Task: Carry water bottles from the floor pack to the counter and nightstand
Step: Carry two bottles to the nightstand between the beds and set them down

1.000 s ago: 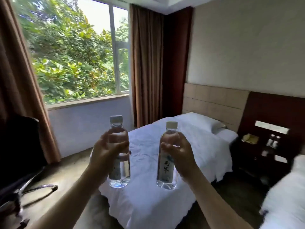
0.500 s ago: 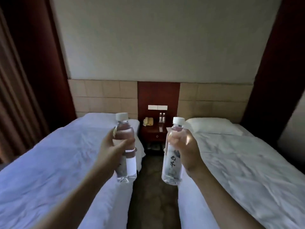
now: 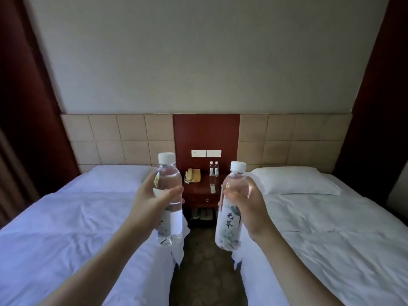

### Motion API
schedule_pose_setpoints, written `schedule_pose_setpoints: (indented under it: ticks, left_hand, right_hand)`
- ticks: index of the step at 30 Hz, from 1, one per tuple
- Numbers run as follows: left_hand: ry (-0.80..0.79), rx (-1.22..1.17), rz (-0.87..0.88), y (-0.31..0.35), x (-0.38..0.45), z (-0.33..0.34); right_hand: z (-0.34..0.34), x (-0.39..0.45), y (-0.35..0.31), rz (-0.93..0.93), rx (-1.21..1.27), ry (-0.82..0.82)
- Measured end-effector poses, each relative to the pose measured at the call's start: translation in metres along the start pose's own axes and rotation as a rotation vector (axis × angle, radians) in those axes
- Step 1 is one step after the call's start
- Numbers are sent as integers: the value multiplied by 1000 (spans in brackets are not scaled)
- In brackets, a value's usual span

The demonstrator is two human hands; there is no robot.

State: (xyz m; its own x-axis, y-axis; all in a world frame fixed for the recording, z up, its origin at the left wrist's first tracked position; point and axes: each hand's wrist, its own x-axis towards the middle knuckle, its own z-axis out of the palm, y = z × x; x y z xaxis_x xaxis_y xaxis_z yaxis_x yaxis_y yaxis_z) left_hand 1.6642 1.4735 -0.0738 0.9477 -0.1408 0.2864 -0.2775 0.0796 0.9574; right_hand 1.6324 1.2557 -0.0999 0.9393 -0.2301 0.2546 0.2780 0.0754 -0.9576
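Twin beds now frame the nightstand [image 3: 199,191] at twelve o'clock, nearer than before; left hand [image 3: 152,200] grips one bottle [image 3: 169,196], right hand [image 3: 247,206] another bottle [image 3: 229,215], both upright, delivery close

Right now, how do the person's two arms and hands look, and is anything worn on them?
Both forearms are bare as far as the picture shows; no sleeve edge is in view. The left hand and the right hand wear no gloves. I see no watch or bracelet on either wrist, and no ring on the fingers that show. There are no markings or cables.
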Motion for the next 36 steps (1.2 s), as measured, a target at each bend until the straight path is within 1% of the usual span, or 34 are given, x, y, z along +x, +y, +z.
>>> schedule_pose_setpoints:
  ticks: [5, 9, 14, 19, 23, 27, 31, 36]
  left_hand:
    - [7, 37, -18, -20, 100, 1]
    - [4, 20, -28, -54, 177, -2]
    - [-11, 35, -13, -106, 297, -10]
    - [-84, 46, 17, -138, 430, -7]
    - [-140, 43, 30, -165, 523, 1]
    - [-129, 56, 14, -199, 591, 9]
    - [-140, 85, -9, -232, 655, 18]
    - [-117, 129, -54, -280, 742, 40]
  right_hand:
    - [7, 103, 22, 6, -28, -51]
    - [8, 177, 49, -2, -69, -83]
    - [17, 288, 97, 7, -94, -21]
    - [25, 415, 130, 53, -102, 56]
    - [24, 500, 148, 60, -72, 94]
    - [18, 567, 165, 74, -33, 155]
    - [2, 635, 190, 75, -65, 163]
    - [-28, 728, 240, 98, -66, 166]
